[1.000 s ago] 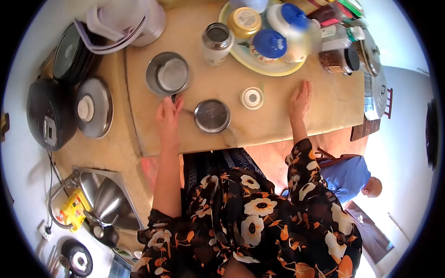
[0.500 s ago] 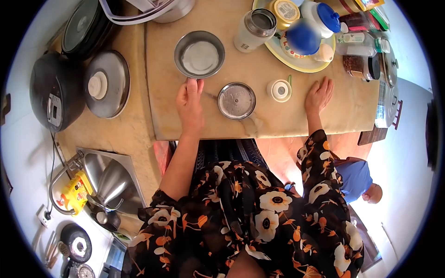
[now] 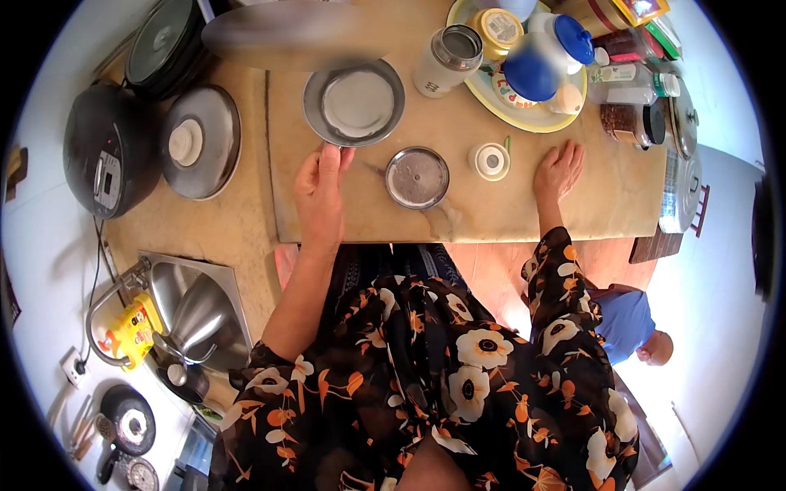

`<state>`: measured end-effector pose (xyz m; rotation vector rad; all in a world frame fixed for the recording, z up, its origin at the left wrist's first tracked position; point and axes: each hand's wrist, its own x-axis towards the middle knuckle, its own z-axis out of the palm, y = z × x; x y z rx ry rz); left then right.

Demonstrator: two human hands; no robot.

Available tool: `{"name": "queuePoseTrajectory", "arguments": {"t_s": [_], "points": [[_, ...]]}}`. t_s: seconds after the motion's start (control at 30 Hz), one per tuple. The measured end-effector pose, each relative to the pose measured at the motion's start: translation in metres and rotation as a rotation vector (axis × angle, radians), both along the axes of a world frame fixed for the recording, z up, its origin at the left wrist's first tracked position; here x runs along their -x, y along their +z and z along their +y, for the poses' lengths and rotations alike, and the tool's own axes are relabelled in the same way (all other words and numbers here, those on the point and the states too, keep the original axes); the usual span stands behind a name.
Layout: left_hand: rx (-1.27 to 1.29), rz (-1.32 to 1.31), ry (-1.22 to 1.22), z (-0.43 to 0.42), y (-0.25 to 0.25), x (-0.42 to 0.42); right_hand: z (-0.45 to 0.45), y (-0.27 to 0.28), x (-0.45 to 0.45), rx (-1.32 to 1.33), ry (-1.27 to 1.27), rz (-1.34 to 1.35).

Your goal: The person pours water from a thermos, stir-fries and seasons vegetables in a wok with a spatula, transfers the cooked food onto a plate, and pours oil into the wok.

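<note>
Near the table's left side, my left hand (image 3: 322, 192) is closed at the near edge of a round metal bowl (image 3: 357, 102) with a pale, whitish bottom. Whether a handle is hidden inside my fingers, I cannot tell. My right hand (image 3: 559, 176) lies flat on the table (image 3: 491, 214), fingers stretched out and holding nothing. Between my hands are a shallow round metal lid or dish (image 3: 417, 177) and a small white cap (image 3: 490, 161) with a green strap. Behind them stands an open steel flask (image 3: 447, 61), its mouth uncovered.
A yellow-rimmed tray (image 3: 536, 123) with jars and a blue-lidded pot stands at the back right, bottles (image 3: 622, 82) beside it. On the left are a rice cooker (image 3: 106, 155), a pot lid (image 3: 201, 143) and a sink (image 3: 201, 307). A person in blue (image 3: 626, 323) is at lower right.
The bowl now appears larger and its inside faces me more, with my left hand shifted slightly left. A blurred grey-brown shape now covers the back left. My right hand stays flat.
</note>
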<state>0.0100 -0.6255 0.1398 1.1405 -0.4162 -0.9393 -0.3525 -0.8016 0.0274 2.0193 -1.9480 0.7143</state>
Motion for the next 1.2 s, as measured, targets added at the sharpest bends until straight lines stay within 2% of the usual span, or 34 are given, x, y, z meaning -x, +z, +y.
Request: {"name": "queuePoseTrajectory", "arguments": {"t_s": [0.2, 0.27, 0.5, 0.57, 0.6, 0.63, 0.7, 0.73, 0.8, 0.87, 1.03, 1.1, 1.2], "points": [[-0.012, 0.024, 0.007, 0.018, 0.02, 0.005, 0.005, 0.009, -0.007, -0.082, -0.028, -0.03], [-0.016, 0.033, 0.019, 0.024, 0.025, 0.008, 0.008, 0.014, -0.012, -0.188, -0.123, -0.124], [-0.073, 0.045, 0.07, 0.043, 0.039, 0.022, 0.01, 0.012, -0.003, -0.188, -0.154, -0.055], [-0.043, 0.01, 0.035, 0.049, 0.039, 0.023, 0.005, -0.001, 0.014, -0.144, -0.018, -0.218], [-0.053, 0.005, 0.046, 0.051, 0.039, 0.023, -0.003, -0.015, 0.03, -0.09, 0.027, -0.428], [-0.063, -0.002, 0.06, 0.053, 0.038, 0.023, 0.004, 0.01, 0.022, -0.079, 0.023, -0.425], [-0.086, 0.016, 0.074, 0.056, 0.043, 0.025, 0.023, 0.066, -0.009, -0.049, 0.225, -0.878], [-0.08, 0.006, 0.075, 0.059, 0.047, 0.027, 0.032, 0.093, -0.032, -0.046, 0.341, -0.969], [-0.078, -0.009, 0.069, 0.065, 0.051, 0.03, 0.045, 0.142, -0.08, -0.152, 0.573, -0.901], [-0.072, -0.034, 0.061, 0.068, 0.052, 0.032, 0.042, 0.154, -0.112, -0.232, 0.741, -0.856], [-0.074, 0.011, 0.114, 0.073, 0.051, 0.043, 0.026, 0.145, -0.154, -0.305, 0.798, -0.762], [-0.079, 0.0, 0.165, 0.079, 0.054, 0.039, 0.018, 0.138, -0.166, -0.276, 0.716, -0.707], [-0.071, 0.044, 0.117, 0.072, 0.06, 0.041, 0.007, 0.131, -0.176, -0.252, 0.728, -0.65]]}}
